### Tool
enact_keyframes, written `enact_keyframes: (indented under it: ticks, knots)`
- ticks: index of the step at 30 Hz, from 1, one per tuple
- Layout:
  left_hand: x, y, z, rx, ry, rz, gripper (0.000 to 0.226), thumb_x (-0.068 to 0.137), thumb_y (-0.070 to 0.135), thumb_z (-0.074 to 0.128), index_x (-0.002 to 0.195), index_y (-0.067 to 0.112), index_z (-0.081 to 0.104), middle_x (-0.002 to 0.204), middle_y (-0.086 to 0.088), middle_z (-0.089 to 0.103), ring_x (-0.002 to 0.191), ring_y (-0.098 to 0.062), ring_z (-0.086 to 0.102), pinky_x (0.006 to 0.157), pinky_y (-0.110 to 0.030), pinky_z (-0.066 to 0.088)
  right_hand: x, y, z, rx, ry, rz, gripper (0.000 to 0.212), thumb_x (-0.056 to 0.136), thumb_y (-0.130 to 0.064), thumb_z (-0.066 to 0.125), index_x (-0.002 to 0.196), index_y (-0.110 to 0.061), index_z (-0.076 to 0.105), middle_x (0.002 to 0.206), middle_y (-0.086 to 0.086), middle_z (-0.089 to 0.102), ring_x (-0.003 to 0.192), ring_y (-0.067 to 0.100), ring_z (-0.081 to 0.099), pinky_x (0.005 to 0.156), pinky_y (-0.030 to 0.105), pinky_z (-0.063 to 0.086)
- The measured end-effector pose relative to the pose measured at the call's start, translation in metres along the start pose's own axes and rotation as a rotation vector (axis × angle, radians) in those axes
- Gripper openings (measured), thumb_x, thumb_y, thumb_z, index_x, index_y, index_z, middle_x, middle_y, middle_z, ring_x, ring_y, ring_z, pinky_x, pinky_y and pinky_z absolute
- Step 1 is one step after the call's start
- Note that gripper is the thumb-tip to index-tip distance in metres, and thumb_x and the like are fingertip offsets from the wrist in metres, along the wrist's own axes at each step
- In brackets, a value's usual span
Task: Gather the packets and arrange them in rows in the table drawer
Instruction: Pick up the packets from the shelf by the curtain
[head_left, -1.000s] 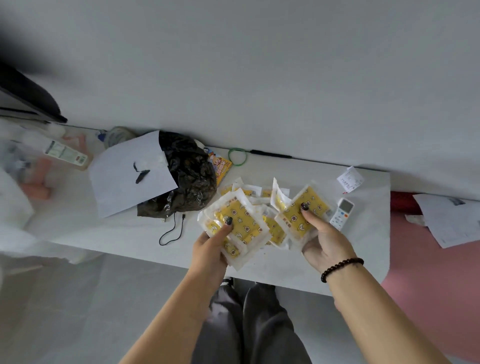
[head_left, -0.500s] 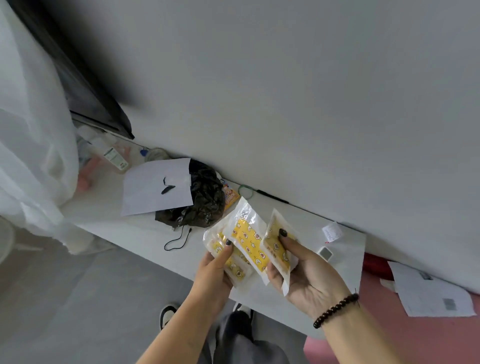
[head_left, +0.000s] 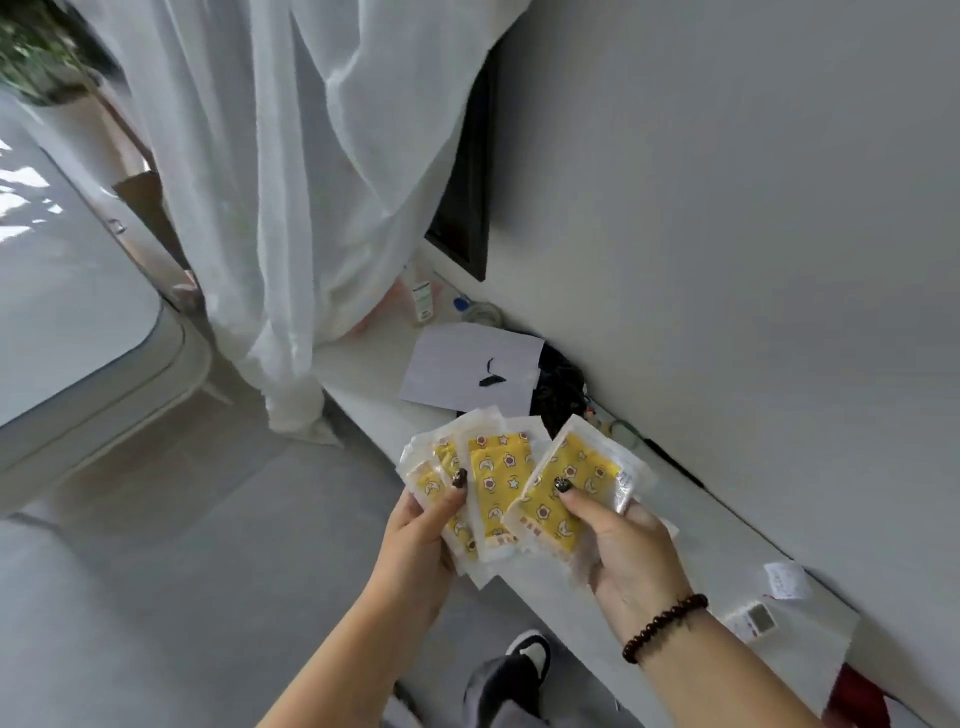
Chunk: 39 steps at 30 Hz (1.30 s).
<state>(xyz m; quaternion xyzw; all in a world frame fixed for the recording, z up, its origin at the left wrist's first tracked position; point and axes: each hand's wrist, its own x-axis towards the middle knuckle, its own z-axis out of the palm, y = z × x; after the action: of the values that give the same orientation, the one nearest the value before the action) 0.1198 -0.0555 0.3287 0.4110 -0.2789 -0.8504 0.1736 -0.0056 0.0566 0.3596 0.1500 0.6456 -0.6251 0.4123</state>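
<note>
Several clear packets with yellow patterned contents are fanned out in the air in front of me. My left hand (head_left: 423, 535) grips a stack of packets (head_left: 493, 483), thumb pressed on their face. My right hand (head_left: 623, 545) holds another yellow packet (head_left: 571, 488) that overlaps the stack, thumb on top. Both hands hover off the front edge of the white table (head_left: 374, 410). No drawer is in sight.
On the table lie a white sheet of paper (head_left: 467, 369), a black plastic bag (head_left: 558, 395), a white remote (head_left: 756, 621), a paper slip (head_left: 784, 579) and small bottles (head_left: 422, 301) at the far end. A white curtain (head_left: 291, 208) hangs at the left over grey floor.
Both hands lifted the packets off the table and brought them together in front of me. The view swung left, away from the table, toward the curtain and floor.
</note>
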Motion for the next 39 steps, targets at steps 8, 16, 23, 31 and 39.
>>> enact_keyframes:
  ticks: [8, 16, 23, 31, 39]
  knots:
    - [-0.038, 0.093, -0.135, 0.096, 0.114, 0.098, 0.044, 0.076, 0.009, 0.068, 0.118, 0.004, 0.057, 0.107, -0.02, 0.071, 0.094, -0.037, 0.069, 0.073, -0.045, 0.06, -0.03, 0.052, 0.148, -0.309, -0.308, -0.021, 0.024, 0.081, 0.003, 0.068, 0.104, -0.005, 0.064, 0.091, 0.008, 0.075, 0.085, 0.023, 0.073, 0.073, 0.039, 0.059]
    - [-0.059, 0.177, -0.259, 0.012, 0.206, 0.064, 0.026, 0.095, 0.004, 0.046, 0.118, 0.009, 0.058, 0.105, -0.017, 0.072, 0.091, -0.032, 0.07, 0.072, -0.043, 0.059, -0.04, 0.108, 0.286, -0.283, -0.524, 0.162, 0.036, 0.079, 0.009, 0.063, 0.114, 0.002, 0.057, 0.104, 0.02, 0.071, 0.093, 0.033, 0.07, 0.074, 0.048, 0.059]
    - [-0.061, 0.237, -0.338, 0.044, 0.4, 0.216, 0.026, 0.092, -0.001, 0.055, 0.116, 0.01, 0.059, 0.107, -0.012, 0.072, 0.099, -0.03, 0.069, 0.086, -0.048, 0.054, -0.033, 0.133, 0.399, -0.302, -0.752, 0.403, 0.044, 0.075, 0.004, 0.062, 0.119, -0.003, 0.056, 0.112, 0.021, 0.068, 0.093, 0.032, 0.07, 0.072, 0.047, 0.059]
    - [-0.015, 0.327, -0.411, -0.119, 0.52, 0.263, 0.024, 0.091, 0.005, 0.057, 0.115, 0.008, 0.059, 0.105, -0.012, 0.073, 0.095, -0.029, 0.071, 0.078, -0.044, 0.057, 0.0, 0.144, 0.549, -0.409, -0.805, 0.39, 0.049, 0.074, 0.003, 0.064, 0.122, 0.002, 0.054, 0.112, 0.022, 0.067, 0.098, 0.034, 0.068, 0.077, 0.047, 0.058]
    - [0.052, 0.44, -0.482, -0.237, 0.55, 0.284, 0.029, 0.09, -0.009, 0.052, 0.115, 0.005, 0.057, 0.103, -0.014, 0.073, 0.092, -0.029, 0.071, 0.073, -0.04, 0.06, 0.044, 0.131, 0.709, -0.463, -0.792, 0.357, 0.048, 0.071, 0.001, 0.066, 0.118, 0.0, 0.056, 0.111, 0.019, 0.069, 0.101, 0.034, 0.067, 0.083, 0.051, 0.055]
